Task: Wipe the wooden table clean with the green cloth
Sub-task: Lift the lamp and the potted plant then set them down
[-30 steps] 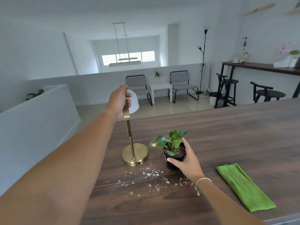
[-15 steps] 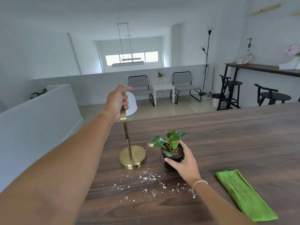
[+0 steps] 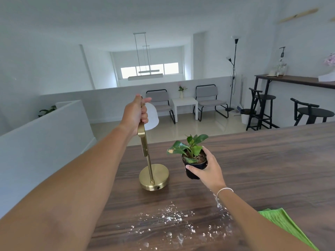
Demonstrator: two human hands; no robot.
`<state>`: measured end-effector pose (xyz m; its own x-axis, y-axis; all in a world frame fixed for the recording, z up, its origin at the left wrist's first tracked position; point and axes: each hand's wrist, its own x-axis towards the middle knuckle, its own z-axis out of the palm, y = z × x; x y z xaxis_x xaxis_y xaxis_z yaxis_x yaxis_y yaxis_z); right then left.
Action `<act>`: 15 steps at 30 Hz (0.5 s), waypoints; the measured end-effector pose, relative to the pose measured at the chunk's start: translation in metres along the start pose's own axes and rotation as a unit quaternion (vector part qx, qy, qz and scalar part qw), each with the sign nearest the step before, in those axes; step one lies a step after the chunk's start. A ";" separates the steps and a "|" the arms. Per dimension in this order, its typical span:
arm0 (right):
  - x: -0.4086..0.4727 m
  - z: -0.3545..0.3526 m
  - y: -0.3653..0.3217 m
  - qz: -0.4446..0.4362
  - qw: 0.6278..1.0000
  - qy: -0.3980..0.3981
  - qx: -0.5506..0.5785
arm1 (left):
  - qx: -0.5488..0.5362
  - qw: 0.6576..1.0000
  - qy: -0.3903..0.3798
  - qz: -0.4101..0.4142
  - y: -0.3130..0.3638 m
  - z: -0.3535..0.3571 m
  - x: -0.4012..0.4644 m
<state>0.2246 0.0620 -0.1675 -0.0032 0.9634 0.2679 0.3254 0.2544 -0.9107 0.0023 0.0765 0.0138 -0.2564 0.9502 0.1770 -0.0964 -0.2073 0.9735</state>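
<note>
Clearing comes first, and both hands are busy with it: the left hand (image 3: 136, 113) is wrapped tight round the upper stem of the brass table lamp (image 3: 151, 160), whose round base sits toward the far-left corner of the wooden table (image 3: 272, 169); the right hand (image 3: 205, 169) cups the black pot of the small potted plant (image 3: 193, 157), which looks lifted just off the wood, though I cannot tell for certain; the green cloth (image 3: 284, 225) lies flat and untouched at the near right edge, partly under the right forearm; white crumbs (image 3: 174, 223) are scattered across the near middle of the table, none of it wiped; so, by my reading, 0 wiping done: 2 obstacles to set aside, then cloth in hand, then the whole spill.
</note>
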 end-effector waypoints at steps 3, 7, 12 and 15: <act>0.016 0.008 -0.003 0.002 1.000 0.011 0.001 | -0.001 1.000 -0.010 0.002 0.006 -0.002 0.017; 0.041 0.017 0.002 0.010 1.000 0.024 0.006 | 0.015 1.000 -0.023 -0.005 0.001 0.000 0.043; 0.089 0.019 0.020 0.015 0.999 0.030 0.005 | 0.030 0.999 -0.016 -0.011 -0.014 0.004 0.083; 0.120 0.015 0.035 0.018 0.999 0.028 0.004 | 0.030 1.000 0.001 -0.008 -0.022 0.010 0.103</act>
<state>0.2210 0.1877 -0.1717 0.0611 0.9656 0.2526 0.3175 0.2211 -0.9221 -0.0123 0.1814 0.0119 -0.2565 0.9529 0.1618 -0.0434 -0.1786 0.9830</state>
